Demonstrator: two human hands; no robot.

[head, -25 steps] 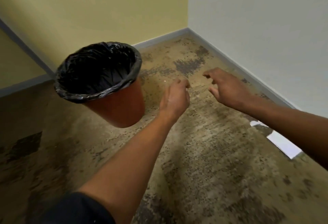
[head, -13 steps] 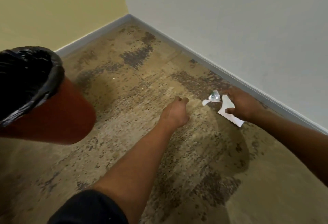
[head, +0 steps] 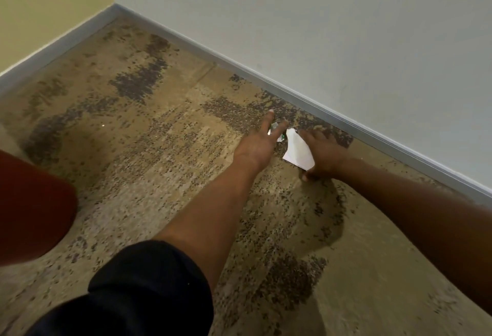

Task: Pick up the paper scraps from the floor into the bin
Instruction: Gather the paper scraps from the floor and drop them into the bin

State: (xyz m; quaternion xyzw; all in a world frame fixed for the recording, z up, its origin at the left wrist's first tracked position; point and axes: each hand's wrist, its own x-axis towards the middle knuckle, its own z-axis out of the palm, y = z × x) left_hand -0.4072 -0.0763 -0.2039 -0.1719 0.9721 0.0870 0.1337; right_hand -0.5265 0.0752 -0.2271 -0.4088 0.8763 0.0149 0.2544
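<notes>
A white paper scrap (head: 298, 151) lies on the carpet near the baseboard, with my right hand (head: 323, 153) closed around its right edge, thumb under its lower corner. A small crumpled, shiny scrap (head: 278, 133) sits just left of it, partly hidden under the spread fingers of my left hand (head: 259, 141), which reaches over it with fingers apart. The red bin (head: 34, 208) shows only its side at the left edge; its rim and liner are out of view.
A grey baseboard (head: 346, 120) runs along the white wall right behind the scraps. The corner with the yellow wall (head: 114, 7) is at the upper left. Mottled brown carpet covers the floor.
The view has swung right and down, pushing the bin mostly out of frame. My left hand has opened and reached onto the crumpled scrap. My right hand has taken hold of the white paper.
</notes>
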